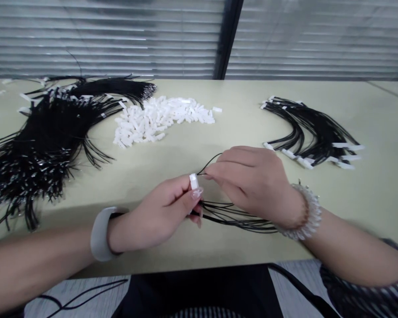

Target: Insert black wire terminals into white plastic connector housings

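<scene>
Near the front middle of the table, my left hand (167, 207) pinches a white plastic connector housing (193, 181) between thumb and forefinger. Several black wires (242, 221) run rightward from below that thumb and pass under my right wrist. My right hand (248, 181) is closed on a thin black wire (212, 161), whose end meets the upper right side of the housing. Whether the wire tip sits inside the housing is too small to tell. My right fingers partly hide the wire.
Behind my hands lies a heap of loose white connector housings (146, 121). A large pile of black wires with shiny metal ends (49, 137) covers the left side. At the right is a bundle of black wires with white connectors (315, 128). Window blinds (102, 39) stand behind the table (378, 185).
</scene>
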Demonstrator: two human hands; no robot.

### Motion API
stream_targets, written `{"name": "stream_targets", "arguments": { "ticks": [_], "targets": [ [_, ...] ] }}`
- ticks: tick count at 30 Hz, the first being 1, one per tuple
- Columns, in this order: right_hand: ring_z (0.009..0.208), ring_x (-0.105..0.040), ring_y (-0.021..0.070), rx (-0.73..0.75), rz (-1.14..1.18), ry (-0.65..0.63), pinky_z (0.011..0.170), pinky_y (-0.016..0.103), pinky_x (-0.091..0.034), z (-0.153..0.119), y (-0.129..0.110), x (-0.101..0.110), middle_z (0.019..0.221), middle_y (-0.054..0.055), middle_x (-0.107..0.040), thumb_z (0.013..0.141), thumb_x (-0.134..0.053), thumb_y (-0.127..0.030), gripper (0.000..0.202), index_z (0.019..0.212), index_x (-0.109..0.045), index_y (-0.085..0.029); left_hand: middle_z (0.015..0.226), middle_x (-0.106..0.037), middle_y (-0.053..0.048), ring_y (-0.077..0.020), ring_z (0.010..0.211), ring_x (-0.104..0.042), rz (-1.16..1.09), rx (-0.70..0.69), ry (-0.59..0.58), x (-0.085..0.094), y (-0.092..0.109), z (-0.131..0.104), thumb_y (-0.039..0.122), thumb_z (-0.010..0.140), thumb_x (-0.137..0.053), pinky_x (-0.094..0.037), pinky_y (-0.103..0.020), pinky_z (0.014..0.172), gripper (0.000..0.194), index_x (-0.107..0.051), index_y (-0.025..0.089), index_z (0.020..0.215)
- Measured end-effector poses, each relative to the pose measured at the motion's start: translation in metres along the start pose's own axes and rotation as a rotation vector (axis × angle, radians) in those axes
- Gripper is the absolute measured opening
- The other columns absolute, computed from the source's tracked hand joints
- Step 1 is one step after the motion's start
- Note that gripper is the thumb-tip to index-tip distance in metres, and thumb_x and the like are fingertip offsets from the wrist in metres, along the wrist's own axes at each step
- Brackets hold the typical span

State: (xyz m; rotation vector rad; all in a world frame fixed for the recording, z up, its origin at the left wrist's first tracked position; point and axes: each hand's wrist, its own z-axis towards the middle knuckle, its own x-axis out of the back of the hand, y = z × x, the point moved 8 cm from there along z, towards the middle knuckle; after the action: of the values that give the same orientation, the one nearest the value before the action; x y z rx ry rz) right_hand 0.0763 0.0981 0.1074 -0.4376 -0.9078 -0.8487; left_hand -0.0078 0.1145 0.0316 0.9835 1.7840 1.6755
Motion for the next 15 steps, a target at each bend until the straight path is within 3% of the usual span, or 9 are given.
{"name": "stream_targets", "arguments": {
  "ticks": [7, 12, 15],
  "targets": [
    [0.064, -0.051, 0.0065, -0.057, 0.048, -0.046, 0.057, 0.020, -0.035, 0.001, 0.004, -0.005, 0.069, -0.002, -0.059, 0.085, -0.040, -0.020, 0.025, 0.074, -0.062, -0.020, 0.069, -0.051, 0.002, -0.0067, 0.063, -0.054, 0.021, -0.010, 0.022, 0.001, 0.003, 0.000, 0.034, 0.088, -0.036, -0.049, -0.020, 0.061, 0.025, -0.046, 0.015, 0.076],
    [0.067, -0.052, 0.0084, -0.121, 0.014, 0.100, 0.059, 0.020, -0.037, 0.006, 0.015, 0.012, 0.070, -0.001, -0.060, 0.083, -0.049, -0.030, 0.019, 0.074, -0.060, -0.017, 0.067, -0.051, 0.003, -0.0055, 0.058, -0.054, -0.012, -0.013, 0.136, 0.007, 0.005, 0.001, 0.033, 0.087, -0.041, -0.048, -0.017, 0.055, 0.022, -0.048, 0.015, 0.075],
    [0.069, -0.052, 0.0086, -0.282, 0.108, 0.212, 0.063, 0.021, -0.040, 0.003, 0.044, 0.027, 0.073, 0.002, -0.059, 0.080, -0.054, -0.036, 0.021, 0.079, -0.058, -0.015, 0.068, -0.052, 0.002, -0.0050, 0.056, -0.051, -0.012, 0.013, 0.249, 0.014, 0.004, -0.001, 0.035, 0.085, -0.044, -0.046, -0.015, 0.053, 0.023, -0.050, 0.015, 0.075]
  ]
}}
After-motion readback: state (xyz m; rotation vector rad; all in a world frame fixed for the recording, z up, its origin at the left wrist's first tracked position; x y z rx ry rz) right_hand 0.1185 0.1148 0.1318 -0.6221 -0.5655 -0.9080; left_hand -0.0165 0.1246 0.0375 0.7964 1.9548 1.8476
